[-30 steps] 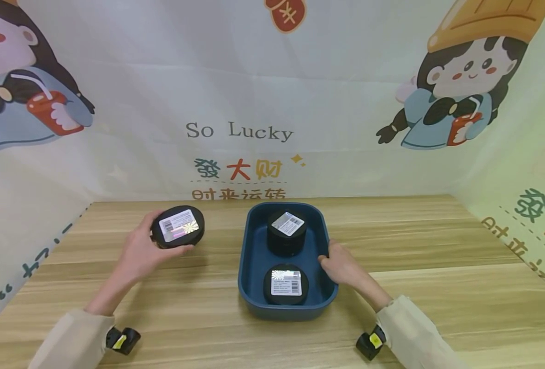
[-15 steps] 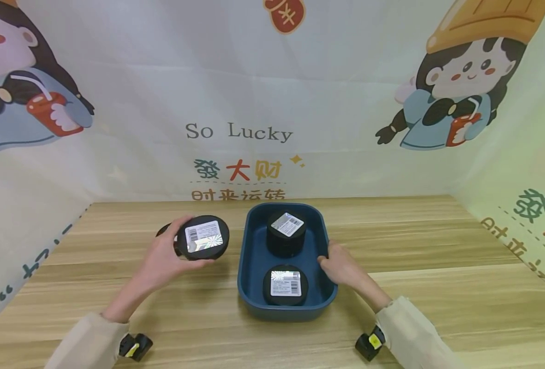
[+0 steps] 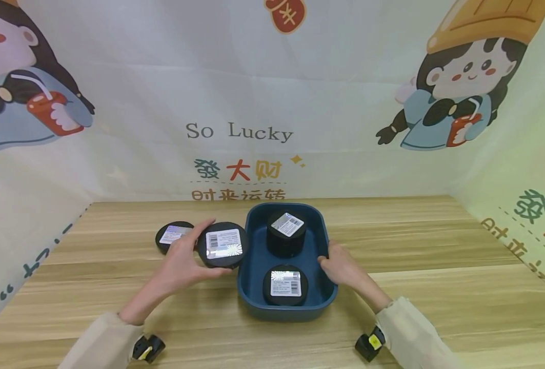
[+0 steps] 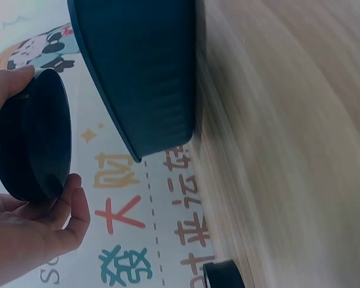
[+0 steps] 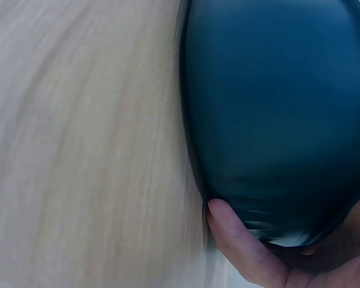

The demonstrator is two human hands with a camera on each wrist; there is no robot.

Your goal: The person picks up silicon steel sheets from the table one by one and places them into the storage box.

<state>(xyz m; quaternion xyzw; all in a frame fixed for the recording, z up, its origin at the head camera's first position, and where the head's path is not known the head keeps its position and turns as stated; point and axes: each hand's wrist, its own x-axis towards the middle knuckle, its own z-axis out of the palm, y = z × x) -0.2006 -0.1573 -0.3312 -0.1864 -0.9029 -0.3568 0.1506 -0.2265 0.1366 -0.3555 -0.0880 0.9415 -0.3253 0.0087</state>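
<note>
My left hand point(image 3: 178, 266) grips a round black container point(image 3: 223, 245) by its sides, raised above the table, with its white barcode label facing up. It overlaps the left rim of the blue bin point(image 3: 281, 313) in the head view; the left wrist view shows the container point(image 4: 36, 138) beside the bin wall. Fingers of my right hand point(image 3: 343, 265) hold the bin's right rim, the thumb over the inside. Inside the bin are a taller black cylinder point(image 3: 285, 245) at the back, its label turned diagonally, and a labelled black container point(image 3: 286, 296) at the front.
Another labelled black container point(image 3: 173, 236) sits on the wooden table point(image 3: 438, 287), left of the bin and partly behind my left hand. A printed cloth point(image 3: 346, 77) closes off the back and both sides. Small black cameras are strapped at both wrists.
My left hand has carried the black container rightward to the bin's left rim, uncovering another container on the table behind it. My right hand and the bin have stayed in place.
</note>
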